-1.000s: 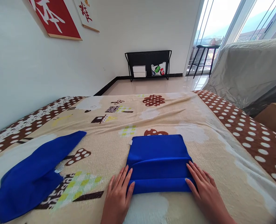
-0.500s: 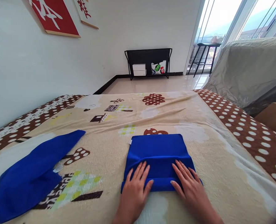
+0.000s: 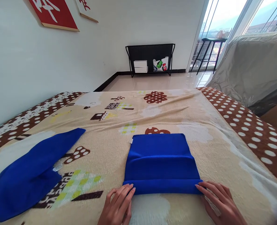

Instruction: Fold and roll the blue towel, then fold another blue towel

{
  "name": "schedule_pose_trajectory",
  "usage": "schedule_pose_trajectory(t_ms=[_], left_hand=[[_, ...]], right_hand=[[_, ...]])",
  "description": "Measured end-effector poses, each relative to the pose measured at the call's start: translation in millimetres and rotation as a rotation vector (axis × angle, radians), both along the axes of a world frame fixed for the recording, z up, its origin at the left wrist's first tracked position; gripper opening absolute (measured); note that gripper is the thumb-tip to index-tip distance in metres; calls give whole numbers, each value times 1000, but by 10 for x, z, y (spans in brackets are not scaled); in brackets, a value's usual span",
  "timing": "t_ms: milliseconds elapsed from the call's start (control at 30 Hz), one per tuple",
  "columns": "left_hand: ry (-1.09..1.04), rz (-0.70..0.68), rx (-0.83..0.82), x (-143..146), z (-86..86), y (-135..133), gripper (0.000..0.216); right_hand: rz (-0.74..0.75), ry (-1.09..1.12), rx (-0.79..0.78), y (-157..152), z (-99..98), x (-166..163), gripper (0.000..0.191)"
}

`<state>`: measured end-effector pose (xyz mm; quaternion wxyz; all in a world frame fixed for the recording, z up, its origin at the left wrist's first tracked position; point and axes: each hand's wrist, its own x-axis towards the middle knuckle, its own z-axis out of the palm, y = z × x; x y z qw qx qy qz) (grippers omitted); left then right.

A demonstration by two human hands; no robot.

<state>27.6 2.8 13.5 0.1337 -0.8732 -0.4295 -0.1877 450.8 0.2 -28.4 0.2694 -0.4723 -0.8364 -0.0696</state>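
Currently, the left hand [image 3: 118,203] has its fingertips on the near left corner of the blue cloth [image 3: 160,145], and the right hand [image 3: 221,200] has its fingertips at the near right corner. The fingers of each hand lie close together; whether either hand pinches the fabric from below cannot be told. The cloth lies between and beyond the hands, with a folded strip [image 3: 166,187] along its near edge spanning from one hand to the other. A raised crease crosses the cloth ahead of this strip. A small white tag [image 3: 131,141] projects from the cloth's left edge, forward of the left hand. A beige patterned blanket [image 3: 105,147] lies beneath. Well left of the left hand, a second blue cloth [image 3: 30,178] lies irregularly folded. Far ahead of both hands, a black rack [image 3: 150,51] holds white boxes [image 3: 140,66].
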Motion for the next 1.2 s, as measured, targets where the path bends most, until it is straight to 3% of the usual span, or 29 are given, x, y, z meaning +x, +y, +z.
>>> schedule_pose_trajectory(t_ms=[167, 367, 533, 733, 867, 1033, 1100, 1200], left_hand=[[-40, 45, -13, 26, -64, 80, 52], [-180, 128, -9, 189, -21, 234, 53], [-199, 154, -7, 287, 81, 306, 37], [-108, 146, -149, 168, 154, 186, 38], [-55, 213, -18, 395, 91, 163, 40], [-50, -36, -18, 978, 33, 182, 45], [36, -73, -24, 997, -1, 201, 46], [97, 23, -30, 679, -77, 219, 54]], right_hand=[[-43, -7, 6, 65, -76, -9, 40], [-102, 6, -30, 217, -102, -75, 30], [-99, 18, -52, 230, 72, -120, 26], [-50, -13, -160, 72, 224, -163, 21], [-211, 24, 24, 72, 152, -498, 29], [41, -59, 113, 133, 225, -1099, 38], [44, -154, 104, 157, 244, -1142, 43], [-43, -213, 74, 167, 173, -904, 58]])
